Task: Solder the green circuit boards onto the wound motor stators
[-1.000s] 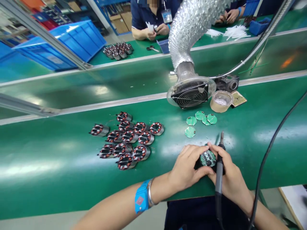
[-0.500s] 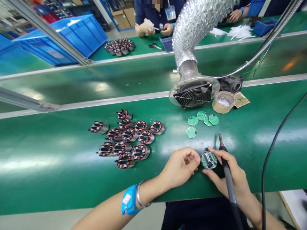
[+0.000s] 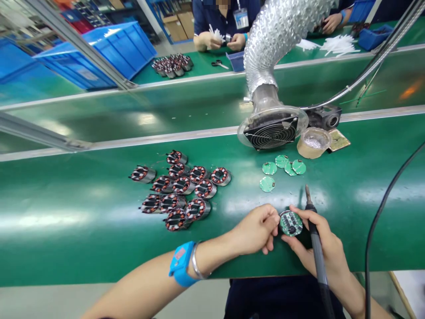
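A small motor stator topped with a round green circuit board (image 3: pixel 291 223) sits at the near edge of the green bench (image 3: pixel 83 230). My left hand (image 3: pixel 257 230) pinches its left side with curled fingers. My right hand (image 3: pixel 315 243) cups its right side and holds a black soldering iron (image 3: pixel 315 241), tip pointing away from me. A blue wrist strap (image 3: pixel 179 264) and a metal bangle circle my left wrist.
Several copper-wound stators (image 3: pixel 181 190) lie left of my hands. Several loose green boards (image 3: pixel 282 167) lie beyond, before a fume extractor fan (image 3: pixel 271 130) on a foil duct and a solder-wire roll (image 3: pixel 313 142). A black cable (image 3: pixel 381 208) runs at right. Co-workers' hands (image 3: pixel 221 40) work across the conveyor.
My left fingers have slid off the top of the board to its left side, uncovering it. The soldering iron tilted slightly and the view shifted a little.
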`<action>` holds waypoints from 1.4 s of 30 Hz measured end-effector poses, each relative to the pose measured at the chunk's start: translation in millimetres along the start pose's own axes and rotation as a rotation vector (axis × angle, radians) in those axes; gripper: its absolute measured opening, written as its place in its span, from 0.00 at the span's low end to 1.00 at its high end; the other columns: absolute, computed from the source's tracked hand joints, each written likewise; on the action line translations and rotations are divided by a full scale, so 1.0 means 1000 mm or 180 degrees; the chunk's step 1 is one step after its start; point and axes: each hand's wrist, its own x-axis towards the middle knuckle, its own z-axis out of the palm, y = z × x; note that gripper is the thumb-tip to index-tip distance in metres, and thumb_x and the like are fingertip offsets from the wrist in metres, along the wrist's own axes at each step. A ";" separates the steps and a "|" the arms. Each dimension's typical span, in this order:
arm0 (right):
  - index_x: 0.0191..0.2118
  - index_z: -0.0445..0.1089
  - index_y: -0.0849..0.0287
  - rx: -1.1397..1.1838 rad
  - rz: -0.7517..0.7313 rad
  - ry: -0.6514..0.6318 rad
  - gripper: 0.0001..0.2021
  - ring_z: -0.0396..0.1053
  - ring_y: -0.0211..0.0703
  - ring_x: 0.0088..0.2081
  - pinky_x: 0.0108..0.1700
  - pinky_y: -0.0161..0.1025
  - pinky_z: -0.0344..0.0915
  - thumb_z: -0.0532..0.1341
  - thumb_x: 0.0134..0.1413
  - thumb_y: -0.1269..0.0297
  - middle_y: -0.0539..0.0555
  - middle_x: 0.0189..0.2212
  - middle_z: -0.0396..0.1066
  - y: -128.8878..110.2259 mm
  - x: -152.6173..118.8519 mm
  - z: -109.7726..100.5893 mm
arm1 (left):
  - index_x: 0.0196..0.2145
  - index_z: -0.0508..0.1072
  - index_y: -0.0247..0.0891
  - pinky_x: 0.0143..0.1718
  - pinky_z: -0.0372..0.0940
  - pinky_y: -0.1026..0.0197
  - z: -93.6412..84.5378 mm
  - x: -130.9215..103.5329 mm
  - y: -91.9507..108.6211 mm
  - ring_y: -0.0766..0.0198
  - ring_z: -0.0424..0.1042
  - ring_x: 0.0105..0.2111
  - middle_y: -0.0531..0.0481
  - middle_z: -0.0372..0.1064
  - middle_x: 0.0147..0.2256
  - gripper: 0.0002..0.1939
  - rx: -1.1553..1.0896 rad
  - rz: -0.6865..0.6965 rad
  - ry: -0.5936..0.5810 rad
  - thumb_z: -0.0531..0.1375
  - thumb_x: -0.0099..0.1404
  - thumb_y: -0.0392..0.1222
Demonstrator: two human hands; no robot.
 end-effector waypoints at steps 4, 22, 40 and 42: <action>0.56 0.58 0.54 0.0101 0.0077 -0.0069 0.24 0.75 0.48 0.48 0.47 0.39 0.75 0.64 0.56 0.62 0.57 0.51 0.73 -0.003 0.001 -0.001 | 0.34 0.60 0.39 0.25 0.64 0.61 0.005 0.001 -0.020 0.63 0.66 0.24 0.51 0.63 0.27 0.03 0.2205 0.1605 0.0898 0.48 0.65 0.36; 0.56 0.57 0.55 0.0153 -0.0026 -0.0050 0.23 0.76 0.47 0.46 0.47 0.39 0.75 0.64 0.57 0.63 0.58 0.52 0.73 -0.001 0.000 0.000 | 0.30 0.62 0.38 0.16 0.60 0.70 -0.005 -0.003 0.004 0.72 0.62 0.16 0.54 0.65 0.24 0.08 0.0015 -0.0025 -0.0025 0.52 0.64 0.44; 0.58 0.55 0.56 0.0151 -0.0191 -0.0383 0.24 0.74 0.45 0.50 0.50 0.38 0.73 0.62 0.59 0.63 0.60 0.54 0.70 0.000 0.005 -0.007 | 0.31 0.74 0.34 0.30 0.65 0.68 -0.038 0.028 -0.005 0.69 0.70 0.27 0.51 0.71 0.28 0.08 0.1455 0.2201 0.0056 0.64 0.62 0.43; 0.58 0.55 0.56 0.0168 -0.0210 -0.0372 0.26 0.73 0.47 0.52 0.52 0.39 0.72 0.64 0.57 0.60 0.61 0.56 0.69 0.003 0.004 -0.010 | 0.34 0.74 0.34 0.31 0.66 0.67 -0.040 0.023 -0.006 0.68 0.71 0.27 0.50 0.71 0.29 0.11 0.1271 0.1901 -0.0006 0.65 0.61 0.46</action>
